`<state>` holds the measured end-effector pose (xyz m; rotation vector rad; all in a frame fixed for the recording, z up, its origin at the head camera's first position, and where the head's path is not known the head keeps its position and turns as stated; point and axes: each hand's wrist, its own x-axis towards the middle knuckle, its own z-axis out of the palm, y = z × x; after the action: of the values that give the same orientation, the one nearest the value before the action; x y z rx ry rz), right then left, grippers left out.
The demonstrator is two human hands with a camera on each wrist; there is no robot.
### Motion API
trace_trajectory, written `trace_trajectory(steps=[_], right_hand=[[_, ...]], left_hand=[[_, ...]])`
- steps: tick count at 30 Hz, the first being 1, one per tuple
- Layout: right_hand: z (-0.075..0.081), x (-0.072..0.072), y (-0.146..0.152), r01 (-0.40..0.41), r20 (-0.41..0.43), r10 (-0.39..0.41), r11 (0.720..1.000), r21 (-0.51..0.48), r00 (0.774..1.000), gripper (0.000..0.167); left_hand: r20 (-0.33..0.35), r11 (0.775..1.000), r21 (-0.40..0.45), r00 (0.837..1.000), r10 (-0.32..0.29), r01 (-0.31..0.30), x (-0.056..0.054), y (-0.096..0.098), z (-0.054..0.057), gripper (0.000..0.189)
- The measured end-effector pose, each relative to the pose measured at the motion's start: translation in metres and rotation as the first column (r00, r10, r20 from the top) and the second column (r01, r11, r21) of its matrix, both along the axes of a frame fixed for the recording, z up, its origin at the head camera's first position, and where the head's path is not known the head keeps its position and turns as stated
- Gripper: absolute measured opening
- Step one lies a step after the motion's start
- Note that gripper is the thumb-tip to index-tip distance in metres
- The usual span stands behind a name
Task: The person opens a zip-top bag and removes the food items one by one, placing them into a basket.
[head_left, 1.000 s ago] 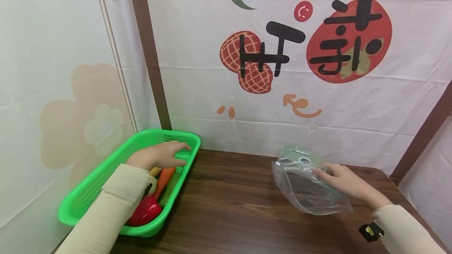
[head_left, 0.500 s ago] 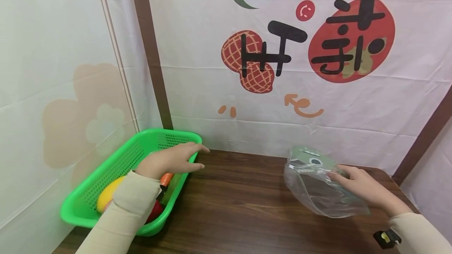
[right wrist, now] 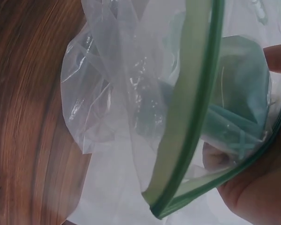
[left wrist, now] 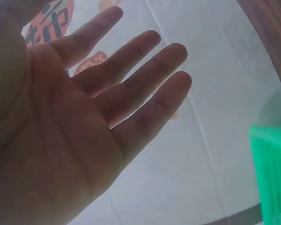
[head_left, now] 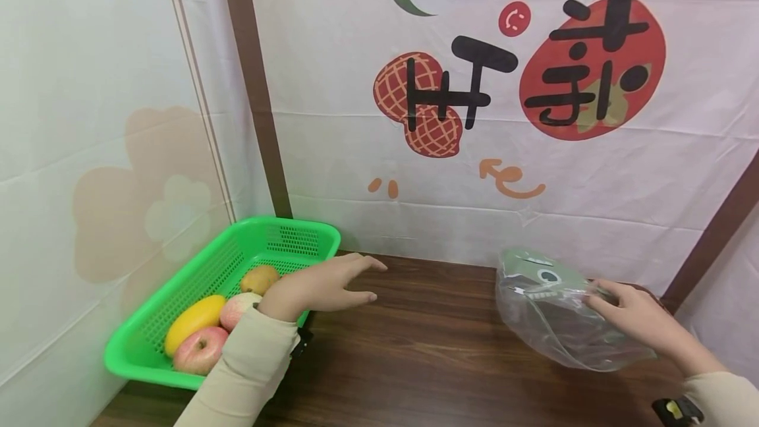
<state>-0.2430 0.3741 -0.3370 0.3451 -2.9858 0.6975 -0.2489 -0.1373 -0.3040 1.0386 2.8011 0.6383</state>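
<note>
In the head view my left hand (head_left: pixel 323 285) hovers over the table beside the basket's right rim, fingers extended and apart. The left wrist view shows its bare palm (left wrist: pixel 61 136), with nothing held. Across the table, my right hand (head_left: pixel 643 318) pinches the edge of a clear zip bag (head_left: pixel 557 331) with a green cartoon print and a white slider. Its green zip strip (right wrist: pixel 192 112) stands parted in the right wrist view, leaving the mouth gaping. The bag's lower part sags near the tabletop.
A green plastic basket (head_left: pixel 296 239) stands at the left, holding a yellow mango-like fruit (head_left: pixel 194 323), an apple (head_left: pixel 200 350), a pinkish round fruit (head_left: pixel 237 308) and a brownish one (head_left: pixel 259 280). My left arm hides its right side. A printed cloth (head_left: pixel 332 170) hangs behind the brown table (head_left: pixel 415 354).
My left hand has moved right, from over the basket to past its rim, uncovering fruit at the left while the arm covers the carrot and red pepper. My right hand and the bag have shifted right.
</note>
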Motion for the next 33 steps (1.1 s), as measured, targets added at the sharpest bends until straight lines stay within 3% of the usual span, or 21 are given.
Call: trace_trajectory(steps=[5,15,24,27,30,33], right_hand=[[-0.001,0.006,0.006,-0.02,-0.046,0.019,1.0,-0.012,0.999,0.032],[0.002,0.014,0.003,-0.073,-0.069,0.07,0.997,-0.033,0.995,0.037],[0.014,0.017,-0.015,-0.144,-0.202,0.132,0.989,-0.046,0.97,0.041],[0.015,0.017,-0.029,-0.163,-0.347,0.133,0.985,-0.059,0.928,0.038],[0.014,0.017,-0.052,-0.197,-0.517,0.141,0.979,-0.056,0.845,0.037],[0.014,0.018,-0.078,-0.234,-0.616,0.17,0.972,-0.024,0.769,0.036]], left_hand=[[-0.015,0.998,0.048,0.999,-0.035,0.036,-0.006,0.011,-0.009,0.047],[-0.019,0.995,0.089,0.999,-0.044,0.045,-0.015,0.019,-0.028,0.045],[-0.067,0.991,0.125,0.997,-0.031,0.039,-0.017,0.023,-0.035,0.047],[-0.1,0.991,0.13,0.995,0.003,0.01,-0.016,0.024,-0.035,0.048],[-0.138,0.991,0.126,0.989,0.06,-0.042,-0.014,0.026,-0.035,0.049],[-0.176,0.989,0.119,0.979,0.106,-0.086,-0.012,0.028,-0.036,0.049]])
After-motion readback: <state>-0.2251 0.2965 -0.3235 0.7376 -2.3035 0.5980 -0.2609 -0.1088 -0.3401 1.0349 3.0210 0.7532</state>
